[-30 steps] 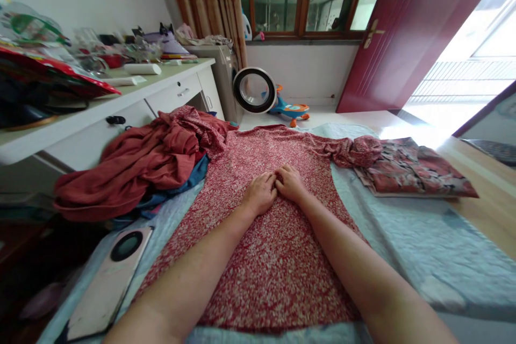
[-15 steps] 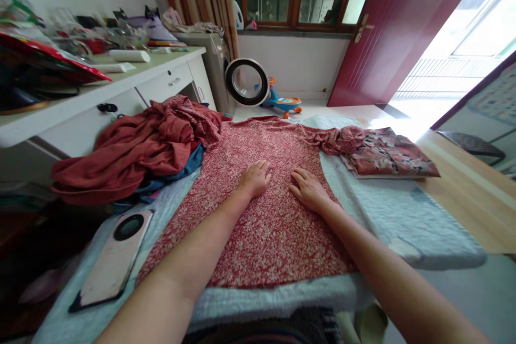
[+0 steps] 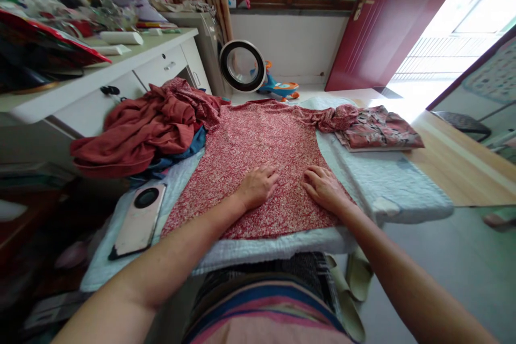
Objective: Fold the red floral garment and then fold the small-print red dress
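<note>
A red top with a small pale print (image 3: 258,140) lies spread on a light blue quilted cloth (image 3: 395,188), its hem towards me. On its lower half rests my left hand (image 3: 259,187), palm down, fingers lightly bent, holding nothing. My right hand (image 3: 323,187) lies to the right of it, also palm down on the fabric near the right edge, fingers stretched forward. One sleeve (image 3: 334,117) runs bunched to the right, against a folded patterned garment (image 3: 381,128). The top's left side meets a heap of rust-red clothing (image 3: 137,137).
A phone (image 3: 139,220) lies face down on the quilted cloth at left. Blue fabric (image 3: 181,158) shows under the heap. Beyond stand a white desk (image 3: 133,83) with clutter, a washing machine with its round door (image 3: 242,66) open, and a red door (image 3: 387,21). Slippers (image 3: 357,274) are below.
Both hands have slid over the top towards its near hem. The view has tipped down, so my lap and the slippers show more.
</note>
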{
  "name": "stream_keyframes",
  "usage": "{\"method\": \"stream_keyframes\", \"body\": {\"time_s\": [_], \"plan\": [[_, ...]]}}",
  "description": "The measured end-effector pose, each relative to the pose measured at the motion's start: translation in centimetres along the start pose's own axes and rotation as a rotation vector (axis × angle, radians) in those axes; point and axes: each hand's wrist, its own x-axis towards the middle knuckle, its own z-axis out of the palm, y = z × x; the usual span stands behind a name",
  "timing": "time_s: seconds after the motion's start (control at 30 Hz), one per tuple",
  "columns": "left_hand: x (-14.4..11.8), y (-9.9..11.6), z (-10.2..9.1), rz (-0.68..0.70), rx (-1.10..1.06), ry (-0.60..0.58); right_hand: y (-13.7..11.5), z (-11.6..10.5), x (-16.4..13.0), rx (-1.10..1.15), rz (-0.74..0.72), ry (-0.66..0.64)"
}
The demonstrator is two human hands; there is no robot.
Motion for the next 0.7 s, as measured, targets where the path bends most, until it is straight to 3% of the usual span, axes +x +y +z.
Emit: {"method": "stream_keyframes", "body": {"time_s": [0.17,0.4,0.7], "plan": [[-3.8,1.5,-0.3,0.065,-0.017,-0.019,0.8,-1.0,-2.9,-0.037,0.064,0.024],[-6.6,3.8,-0.5,0.137,-0.179,0.002,0.3,-1.1,-4.8,-0.014,0.083,0.048],[-7.6,4.9,-1.0,0.186,-0.303,-0.035,0.5,-3.6,-5.8,-0.081,0.171,-0.131]]}}
